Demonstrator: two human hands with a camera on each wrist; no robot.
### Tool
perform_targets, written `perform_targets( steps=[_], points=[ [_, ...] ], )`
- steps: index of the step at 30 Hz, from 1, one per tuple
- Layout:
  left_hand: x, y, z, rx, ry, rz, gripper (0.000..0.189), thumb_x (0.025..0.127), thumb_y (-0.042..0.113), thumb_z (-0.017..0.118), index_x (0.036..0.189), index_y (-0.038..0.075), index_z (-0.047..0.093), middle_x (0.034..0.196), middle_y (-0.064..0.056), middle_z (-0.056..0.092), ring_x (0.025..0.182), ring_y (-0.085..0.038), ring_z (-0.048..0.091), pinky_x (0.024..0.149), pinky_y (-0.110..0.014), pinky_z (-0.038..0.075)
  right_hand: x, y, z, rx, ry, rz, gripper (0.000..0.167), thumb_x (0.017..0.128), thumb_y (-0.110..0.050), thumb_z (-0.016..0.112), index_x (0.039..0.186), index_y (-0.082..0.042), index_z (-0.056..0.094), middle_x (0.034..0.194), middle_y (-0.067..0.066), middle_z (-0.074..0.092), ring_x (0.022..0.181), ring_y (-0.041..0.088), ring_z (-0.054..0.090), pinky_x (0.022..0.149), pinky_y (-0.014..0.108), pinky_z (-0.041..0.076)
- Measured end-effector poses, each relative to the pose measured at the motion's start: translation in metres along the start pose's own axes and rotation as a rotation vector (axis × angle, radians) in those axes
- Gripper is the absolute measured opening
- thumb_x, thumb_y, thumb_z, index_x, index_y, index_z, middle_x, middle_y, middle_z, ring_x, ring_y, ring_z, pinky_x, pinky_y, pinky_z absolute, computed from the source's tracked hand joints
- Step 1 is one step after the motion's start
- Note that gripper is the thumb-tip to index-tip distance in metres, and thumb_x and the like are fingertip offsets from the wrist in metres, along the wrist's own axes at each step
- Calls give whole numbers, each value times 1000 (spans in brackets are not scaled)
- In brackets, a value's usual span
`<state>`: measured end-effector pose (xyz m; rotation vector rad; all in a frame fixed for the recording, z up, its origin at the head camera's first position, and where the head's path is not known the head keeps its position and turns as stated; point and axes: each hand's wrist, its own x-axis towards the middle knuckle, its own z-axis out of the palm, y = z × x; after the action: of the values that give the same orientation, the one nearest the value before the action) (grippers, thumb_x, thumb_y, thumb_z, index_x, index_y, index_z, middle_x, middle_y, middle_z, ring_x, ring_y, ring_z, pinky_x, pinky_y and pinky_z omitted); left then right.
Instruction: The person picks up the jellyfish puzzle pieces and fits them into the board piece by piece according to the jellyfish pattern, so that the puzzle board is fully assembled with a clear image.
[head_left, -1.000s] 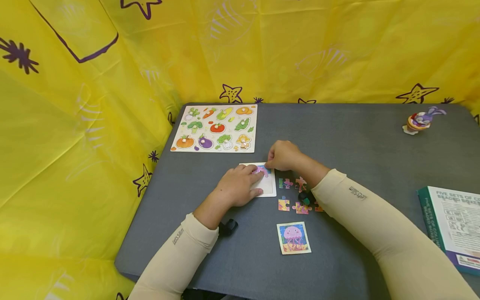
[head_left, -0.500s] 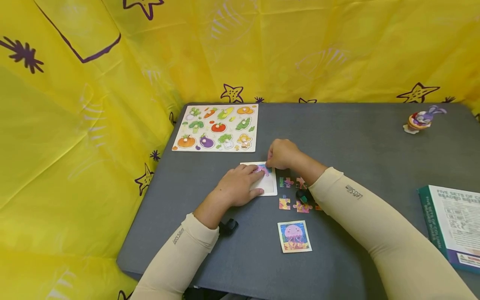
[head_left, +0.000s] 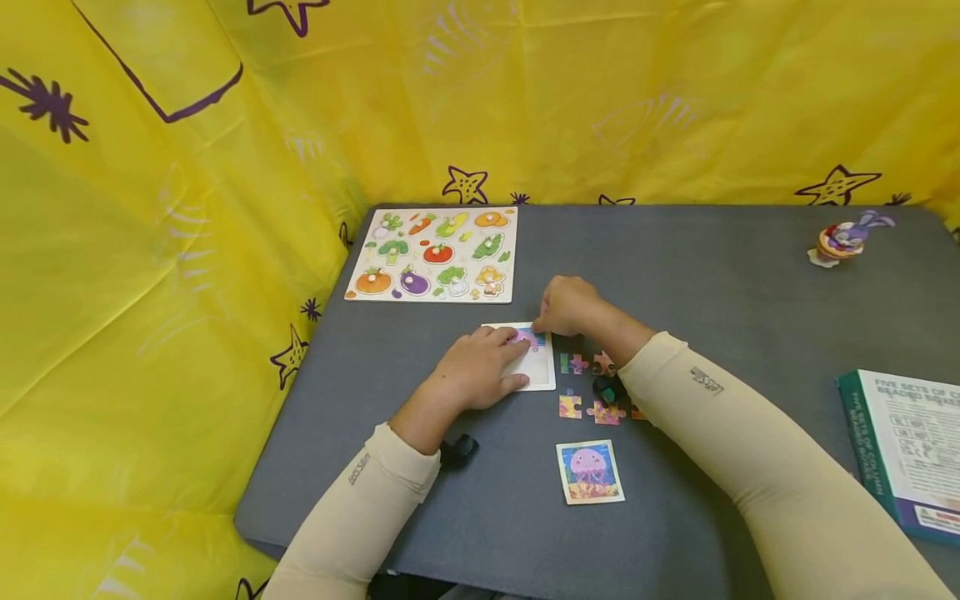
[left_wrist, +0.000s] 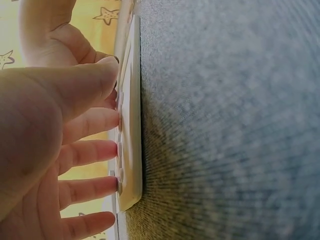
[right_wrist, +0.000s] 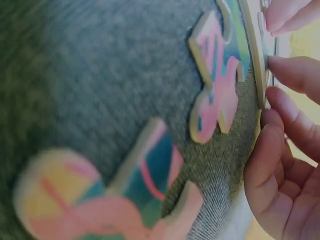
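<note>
A small white puzzle tray (head_left: 538, 377) lies flat on the dark grey table, with pink and blue jigsaw pieces (head_left: 525, 337) along its far side. My left hand (head_left: 474, 368) reaches over it from the left, its straight fingers pressing on those pieces. At the tray's far right corner, my right hand (head_left: 567, 307) has curled fingers and pinches a jigsaw piece, mostly hidden by the fingertips. Right of the tray lie several loose pieces, among them a yellow one (head_left: 569, 407) and a pink-and-blue one (right_wrist: 215, 80). Some sit partly under the right wrist.
A jellyfish picture card (head_left: 589, 473) lies nearer the front. Behind the tray is a vegetable peg board (head_left: 431, 254). A rabbit figurine (head_left: 842, 242) stands at the far right, and a box (head_left: 911, 450) lies at the right edge. Yellow cloth (head_left: 562, 100) hangs behind the table.
Both hands stay at the tray in nearly the same pose. The whole view shifts only slightly; no piece visibly changes place.
</note>
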<state>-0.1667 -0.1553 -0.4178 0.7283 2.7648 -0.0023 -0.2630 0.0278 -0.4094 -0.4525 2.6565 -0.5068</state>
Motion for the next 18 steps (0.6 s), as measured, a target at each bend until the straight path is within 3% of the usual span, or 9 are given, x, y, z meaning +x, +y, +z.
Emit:
perform_targets(
  steps=[6,11,15,18],
  points=[
    [2,0,0,7,16,3,60,102,53,54,155,25,47,158,-3,44,144,-27,41,114,-48,39,-4,0,0,-12,5,-35,28,87,-36,78,68,-16,74,69,-2,67,77,23,60,68,35,45],
    [5,-3,3,-31,28,14,61,100,53,57,154,25,48,156,-4,45,142,-28,41,113,-49,38,-20,8,-6,-10,16,-85,21,89,-29,77,74,-16,72,77,1,67,79,23,60,72,38,48],
    [6,-10,5,-95,70,24,59,98,52,62,150,26,51,153,-5,45,139,-29,40,110,-50,38,-39,17,-8,-35,-46,-112,13,87,-27,80,85,-16,72,84,1,67,80,23,61,75,40,49],
    [3,-17,5,-139,84,19,59,96,52,64,149,27,51,152,-4,43,138,-29,38,109,-50,36,-53,22,-6,-71,-92,-120,21,84,-29,83,92,-14,71,89,2,66,83,22,60,77,40,48]
  ],
)
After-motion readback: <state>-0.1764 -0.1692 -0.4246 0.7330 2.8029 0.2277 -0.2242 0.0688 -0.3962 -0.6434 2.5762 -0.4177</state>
